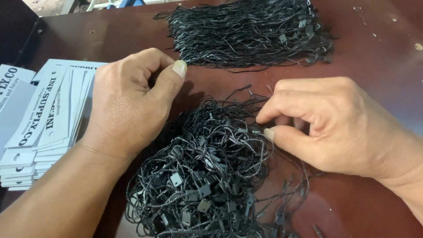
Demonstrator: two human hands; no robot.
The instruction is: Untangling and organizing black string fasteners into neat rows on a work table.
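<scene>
Right hand (335,128) pinches one limp, light, snag-prone cord at three o'clock of the tangled string pile (207,172); grasp near its stiff plastic clasp; left hand (132,101) loosely curled, holding nothing visible.

Both forearms are bare as far as they show, with no sleeve or cuff in view. The left hand (128,105) and right hand (335,125) wear no gloves, rings, watch or bands. The fingers (282,103) are bare too, with short, plain, unpainted nails, the left thumbnail broad and pale.
</scene>
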